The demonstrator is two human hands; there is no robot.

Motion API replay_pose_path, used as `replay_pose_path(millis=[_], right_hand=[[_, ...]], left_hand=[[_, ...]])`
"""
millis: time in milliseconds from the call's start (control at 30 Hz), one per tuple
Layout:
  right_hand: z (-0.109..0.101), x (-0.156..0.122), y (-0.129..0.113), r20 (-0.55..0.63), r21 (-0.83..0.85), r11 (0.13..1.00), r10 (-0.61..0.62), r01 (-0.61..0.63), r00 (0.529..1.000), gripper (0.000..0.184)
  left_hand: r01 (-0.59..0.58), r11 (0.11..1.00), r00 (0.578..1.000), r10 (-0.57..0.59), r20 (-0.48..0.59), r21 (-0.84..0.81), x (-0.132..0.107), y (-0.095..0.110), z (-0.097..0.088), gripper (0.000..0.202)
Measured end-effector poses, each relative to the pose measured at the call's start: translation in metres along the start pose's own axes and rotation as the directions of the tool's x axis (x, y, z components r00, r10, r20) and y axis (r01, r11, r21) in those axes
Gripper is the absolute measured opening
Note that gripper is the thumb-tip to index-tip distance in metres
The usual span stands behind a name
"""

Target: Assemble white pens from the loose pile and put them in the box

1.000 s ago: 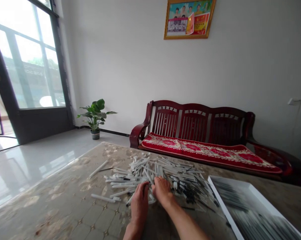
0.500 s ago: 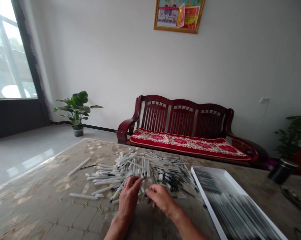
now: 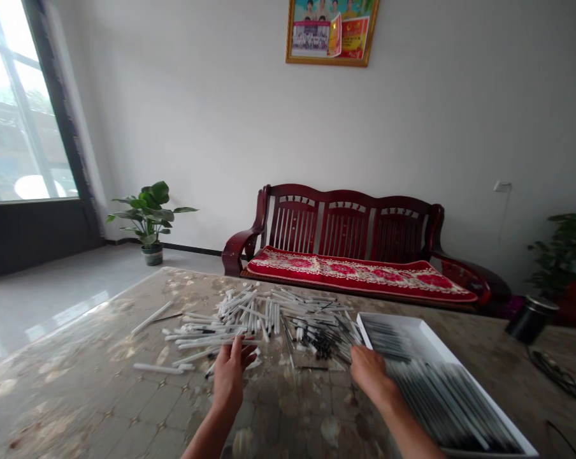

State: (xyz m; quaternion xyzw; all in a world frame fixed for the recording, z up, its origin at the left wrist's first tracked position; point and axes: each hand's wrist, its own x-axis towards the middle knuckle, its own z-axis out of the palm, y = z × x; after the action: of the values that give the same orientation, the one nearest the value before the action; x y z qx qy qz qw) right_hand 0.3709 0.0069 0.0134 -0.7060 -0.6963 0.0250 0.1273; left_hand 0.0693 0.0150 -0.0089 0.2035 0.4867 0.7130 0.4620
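A loose pile of slim white pen tubes [image 3: 240, 309] and thin dark refills [image 3: 319, 341] lies across the patterned tablecloth. At its near left edge is my left hand [image 3: 230, 370], its fingers apart and close to the white tubes; whether it touches one I cannot tell. My right hand [image 3: 370, 373] is beside the left rim of a shallow white box [image 3: 464, 363], fingers curled in and somewhat blurred. Anything inside that grip is hidden. Rows of thin grey pens or refills [image 3: 450, 395] fill much of the box.
A few separate tubes [image 3: 158, 368] lie left of the pile. Right of the box stand a black cylinder [image 3: 531, 319] and a coiled cable [image 3: 553, 373]. Beyond the table are a dark red wooden bench [image 3: 345, 226] and a potted plant [image 3: 149, 217].
My right hand has moved right, from beside my left hand to the box's edge. My left hand has shifted slightly left and its fingers have spread. The view has tilted slightly.
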Motion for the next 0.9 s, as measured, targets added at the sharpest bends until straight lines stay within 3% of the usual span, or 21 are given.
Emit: replay_pose_path(millis=[100,300,367,433,600,900], right_hand=[[0.0,-0.002,0.002,0.016,-0.011,1.0,-0.008,0.008,1.0,0.03],[-0.005,0.0,0.003,0.029,-0.035,0.999,-0.02,0.021,0.999,0.025],[-0.003,0.001,-0.004,0.0,0.002,0.999,-0.049,0.049,0.999,0.015],[0.003,-0.001,-0.013,-0.067,0.123,0.986,-0.109,0.116,0.992,0.017],[0.023,-0.009,-0.037,-0.243,0.444,0.857,-0.167,0.262,0.956,0.021],[0.028,-0.011,-0.048,-0.227,0.517,0.813,-0.173,0.269,0.958,0.02]], left_hand=[[0.147,0.987,0.989,-0.148,-0.019,-0.063,-0.003,0.003,0.003,0.006],[0.281,0.953,0.958,-0.272,0.092,-0.111,-0.019,0.003,0.021,0.007],[0.309,0.94,0.948,-0.292,0.127,-0.145,-0.024,0.001,0.031,0.006],[0.333,0.924,0.939,-0.306,0.155,-0.188,-0.028,-0.003,0.042,0.006],[0.349,0.9,0.934,-0.312,0.175,-0.26,-0.032,-0.02,0.056,0.006],[0.391,0.889,0.914,-0.345,0.216,-0.238,-0.039,-0.042,0.059,0.009]])
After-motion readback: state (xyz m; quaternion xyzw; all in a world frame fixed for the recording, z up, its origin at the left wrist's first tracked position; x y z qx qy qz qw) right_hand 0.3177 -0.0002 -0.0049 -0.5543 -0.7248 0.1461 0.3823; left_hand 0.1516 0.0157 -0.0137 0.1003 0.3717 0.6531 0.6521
